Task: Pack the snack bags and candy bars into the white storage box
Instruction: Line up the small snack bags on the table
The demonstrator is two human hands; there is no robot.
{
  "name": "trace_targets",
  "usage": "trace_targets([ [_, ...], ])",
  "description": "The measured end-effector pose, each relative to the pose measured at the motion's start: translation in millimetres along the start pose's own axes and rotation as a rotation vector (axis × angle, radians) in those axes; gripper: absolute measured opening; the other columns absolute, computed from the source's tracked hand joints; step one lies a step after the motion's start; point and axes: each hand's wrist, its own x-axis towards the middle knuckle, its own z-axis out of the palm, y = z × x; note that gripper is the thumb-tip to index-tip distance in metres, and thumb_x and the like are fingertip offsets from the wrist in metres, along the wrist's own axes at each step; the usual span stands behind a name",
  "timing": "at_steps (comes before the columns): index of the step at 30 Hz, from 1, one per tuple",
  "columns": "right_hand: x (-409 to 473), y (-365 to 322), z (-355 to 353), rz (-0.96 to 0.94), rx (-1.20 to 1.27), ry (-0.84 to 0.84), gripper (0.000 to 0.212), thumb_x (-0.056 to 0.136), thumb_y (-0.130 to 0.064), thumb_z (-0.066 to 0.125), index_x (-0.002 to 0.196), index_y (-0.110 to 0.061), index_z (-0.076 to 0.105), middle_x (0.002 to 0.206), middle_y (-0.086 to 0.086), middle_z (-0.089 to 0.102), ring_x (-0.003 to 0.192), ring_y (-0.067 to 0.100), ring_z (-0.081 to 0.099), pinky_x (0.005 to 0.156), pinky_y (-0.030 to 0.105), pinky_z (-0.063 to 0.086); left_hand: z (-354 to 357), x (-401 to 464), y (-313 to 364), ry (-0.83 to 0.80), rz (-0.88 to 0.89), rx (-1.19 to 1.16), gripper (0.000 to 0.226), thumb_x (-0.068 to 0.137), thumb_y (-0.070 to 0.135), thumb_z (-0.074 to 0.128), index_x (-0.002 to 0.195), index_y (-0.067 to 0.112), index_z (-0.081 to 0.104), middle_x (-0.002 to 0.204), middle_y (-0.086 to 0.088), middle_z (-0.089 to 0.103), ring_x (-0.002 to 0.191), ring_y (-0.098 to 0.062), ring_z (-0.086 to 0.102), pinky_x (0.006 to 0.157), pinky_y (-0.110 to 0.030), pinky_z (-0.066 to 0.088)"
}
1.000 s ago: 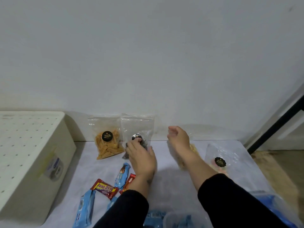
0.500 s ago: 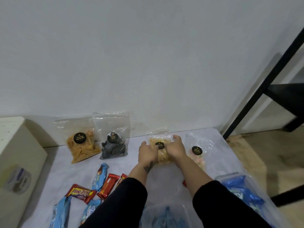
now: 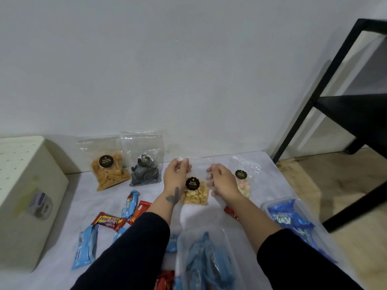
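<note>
My left hand [image 3: 176,173] and my right hand [image 3: 221,179] pinch the top corners of a clear bag of pale nuts [image 3: 194,194], holding it upright on the white cloth. A bag of orange sticks [image 3: 107,170] and a bag of black swirl snacks [image 3: 144,167] lean on the wall to the left. Right of my hands lies a bag of pastel candy [image 3: 243,182]. Candy bars lie in front: a red-yellow one [image 3: 109,221], a red one [image 3: 139,211], blue ones [image 3: 85,246]. The white storage box [image 3: 25,197] stands at far left, its perforated lid on.
Two clear plastic tubs hold blue wrapped snacks: one near me at the bottom centre [image 3: 207,258], one at the right [image 3: 297,222]. A black metal shelf frame [image 3: 326,97] stands at the right beside the cloth's edge, on a wooden floor. The wall runs close behind the bags.
My left hand left the black swirl bag standing by the wall. Both hands went to the nut bag and now lift it by its top corners. The view swung to the right.
</note>
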Motion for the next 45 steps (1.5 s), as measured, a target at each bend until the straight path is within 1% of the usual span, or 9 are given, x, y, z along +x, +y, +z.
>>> trace_targets([
  [4, -16.5, -7.5, -10.4, -0.128, -0.042, 0.067, 0.008, 0.097, -0.02, 0.049, 0.09, -0.017, 0.054, 0.077, 0.0, 0.067, 0.067, 0.014, 0.062, 0.06, 0.025, 0.046, -1.4, -11.6, 5.1, -0.04, 0.025, -0.043, 0.017, 0.095, 0.023, 0.053, 0.095, 0.007, 0.058, 0.08, 0.0, 0.064, 0.073, -0.009, 0.061, 0.064, -0.019, 0.044],
  [9, -31.0, -11.5, -22.5, -0.133, -0.08, 0.081, 0.015, 0.093, -0.019, 0.054, 0.079, -0.019, 0.057, 0.081, 0.003, 0.069, 0.07, 0.017, 0.065, 0.056, 0.02, 0.042, -5.1, -25.5, 6.2, -0.062, -0.013, -0.081, 0.011, 0.095, 0.021, 0.055, 0.087, 0.014, 0.059, 0.08, 0.001, 0.065, 0.074, -0.008, 0.061, 0.052, -0.009, 0.046],
  [15, -40.7, -17.1, -26.1, -0.098, -0.054, 0.098, 0.016, 0.082, -0.01, 0.055, 0.067, -0.014, 0.049, 0.087, 0.02, 0.07, 0.063, 0.007, 0.064, 0.061, 0.024, 0.041, -6.3, -33.6, 9.3, -0.11, -0.019, -0.086, 0.013, 0.094, 0.02, 0.057, 0.082, 0.016, 0.061, 0.082, 0.004, 0.066, 0.073, -0.005, 0.061, 0.063, -0.018, 0.042],
  [22, -41.0, -20.0, -22.6, -0.082, -0.099, 0.044, 0.004, 0.08, -0.012, 0.059, 0.082, -0.015, 0.06, 0.085, 0.01, 0.071, 0.078, 0.02, 0.068, 0.067, 0.026, 0.046, -10.3, -35.3, 9.2, -0.104, -0.041, -0.087, 0.013, 0.093, 0.021, 0.058, 0.082, 0.016, 0.063, 0.081, 0.006, 0.067, 0.073, -0.003, 0.061, 0.063, -0.017, 0.042],
  [29, -39.8, -24.2, -18.8, -0.1, -0.146, 0.056, 0.012, 0.076, -0.01, 0.06, 0.07, -0.019, 0.056, 0.068, 0.0, 0.066, 0.081, 0.026, 0.071, 0.08, 0.04, 0.056, -11.0, -35.8, 12.8, -0.124, -0.066, -0.091, 0.013, 0.091, 0.021, 0.061, 0.079, 0.017, 0.063, 0.079, 0.004, 0.068, 0.074, -0.004, 0.062, 0.065, -0.021, 0.042],
  [32, -40.2, -26.8, -16.7, -0.109, -0.133, 0.015, 0.009, 0.079, -0.009, 0.061, 0.079, -0.018, 0.062, 0.072, -0.004, 0.065, 0.077, 0.024, 0.073, 0.079, 0.036, 0.056, -10.6, -35.6, 14.0, -0.139, -0.07, -0.099, 0.012, 0.091, 0.019, 0.061, 0.079, 0.016, 0.063, 0.079, 0.003, 0.068, 0.073, -0.004, 0.063, 0.064, -0.019, 0.042],
  [36, -40.7, -29.4, -17.9, -0.114, -0.116, 0.014, 0.012, 0.081, -0.007, 0.061, 0.074, -0.017, 0.063, 0.071, -0.003, 0.063, 0.07, 0.02, 0.068, 0.073, 0.035, 0.056, -11.8, -36.7, 15.3, -0.175, -0.087, -0.123, 0.009, 0.09, 0.017, 0.061, 0.083, 0.012, 0.062, 0.078, 0.002, 0.068, 0.065, 0.004, 0.064, 0.057, -0.008, 0.043],
  [41, -36.7, -29.4, -19.5, -0.203, -0.295, 0.015, 0.005, 0.082, -0.016, 0.064, 0.084, -0.017, 0.069, 0.075, -0.016, 0.06, 0.069, -0.003, 0.054, 0.064, 0.014, 0.041, -13.8, -36.7, 17.4, -0.187, -0.098, -0.128, 0.014, 0.09, 0.014, 0.06, 0.076, 0.014, 0.063, 0.079, 0.0, 0.067, 0.07, 0.0, 0.063, 0.059, -0.008, 0.044],
  [45, -33.4, -33.9, -18.5, -0.24, -0.366, 0.011, 0.006, 0.08, -0.015, 0.065, 0.084, -0.015, 0.07, 0.074, -0.012, 0.059, 0.069, 0.001, 0.052, 0.061, 0.015, 0.039, -12.1, -38.5, 19.5, -0.186, -0.087, -0.103, 0.017, 0.09, 0.011, 0.06, 0.074, 0.015, 0.064, 0.077, 0.0, 0.067, 0.069, 0.0, 0.064, 0.062, -0.011, 0.043],
])
